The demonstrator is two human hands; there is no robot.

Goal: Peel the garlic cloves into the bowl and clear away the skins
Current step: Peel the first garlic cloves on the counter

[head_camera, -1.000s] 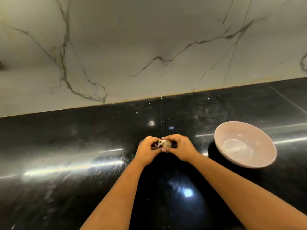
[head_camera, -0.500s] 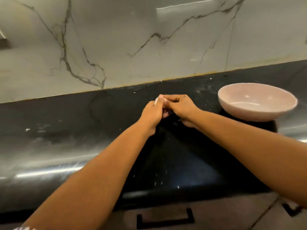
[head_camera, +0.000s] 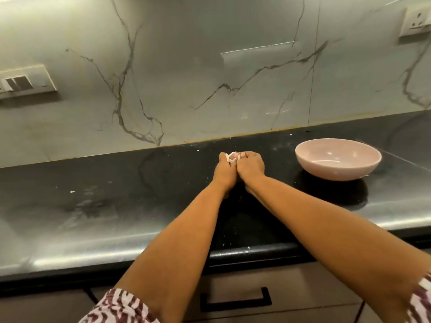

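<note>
Both hands meet over the middle of the black countertop. My left hand and my right hand pinch a garlic clove between their fingertips; a pale curl of skin sticks up from it. Most of the clove is hidden by the fingers. A pale pink bowl stands on the counter to the right of the hands, a short gap away; its visible inside looks bare.
A marble-patterned wall rises behind the counter, with a switch plate at left and a socket at top right. Small white skin flecks dot the counter. A drawer with a black handle sits below the counter's front edge.
The view has pulled back and tilted up, showing more wall and the drawer. My hands stay together on the clove, and a curl of skin now stands up between the fingertips.
</note>
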